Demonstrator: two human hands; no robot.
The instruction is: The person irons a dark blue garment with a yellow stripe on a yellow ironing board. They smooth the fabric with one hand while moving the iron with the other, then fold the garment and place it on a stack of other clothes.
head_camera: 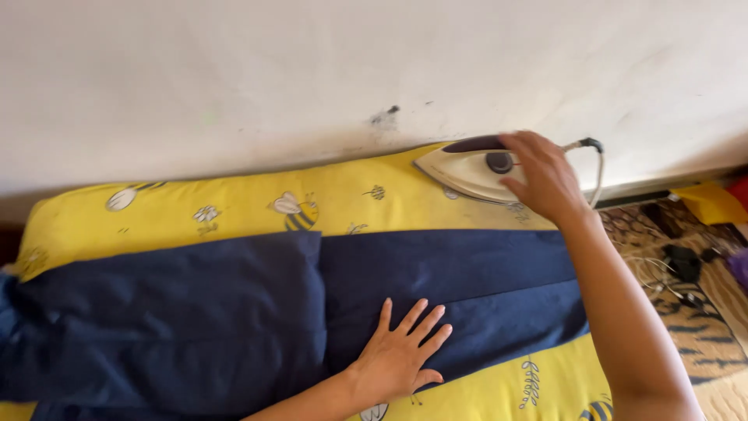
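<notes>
while right hand point(545, 175) covers iron point(467, 165), handle hidden

A dark blue folded cloth garment point(234, 312) lay across the yellow bee-print padded surface point(195, 210), reaching from its left edge nearly to its right edge. The left hand point(397, 355) lay flat on the garment near the surface's front edge. At the back edge, beside the wall point(312, 70), a cream electric iron point(467, 168) sat on the surface under the right hand point(545, 175). A patterned rug point(701, 312) lay beyond the right edge.
</notes>
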